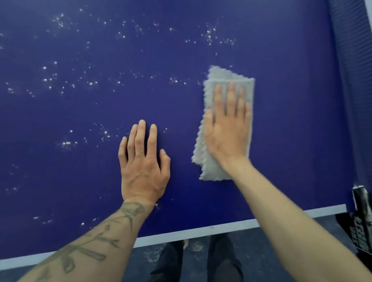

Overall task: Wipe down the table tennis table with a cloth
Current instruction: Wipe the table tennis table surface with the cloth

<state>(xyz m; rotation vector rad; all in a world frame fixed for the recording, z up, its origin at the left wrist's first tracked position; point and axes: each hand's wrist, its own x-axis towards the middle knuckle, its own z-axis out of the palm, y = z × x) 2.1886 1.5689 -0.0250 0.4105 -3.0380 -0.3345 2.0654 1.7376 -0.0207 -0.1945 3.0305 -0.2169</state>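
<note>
While the right hand (pixel 228 133) presses flat-fingered on the grey cloth (pixel 224 76), the left hand (pixel 142 167) lies flat, holding nothing, on the blue table (pixel 284 128) at the cloth's nine o'clock. The net (pixel 359 72) stands at its three o'clock.

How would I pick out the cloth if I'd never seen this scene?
Start with the blue table; the net stands at its right side. Just left of the net, the cloth lies flat under the right hand. It is the only pale grey, fluffy thing; the left hand beside it rests on bare table.
</note>
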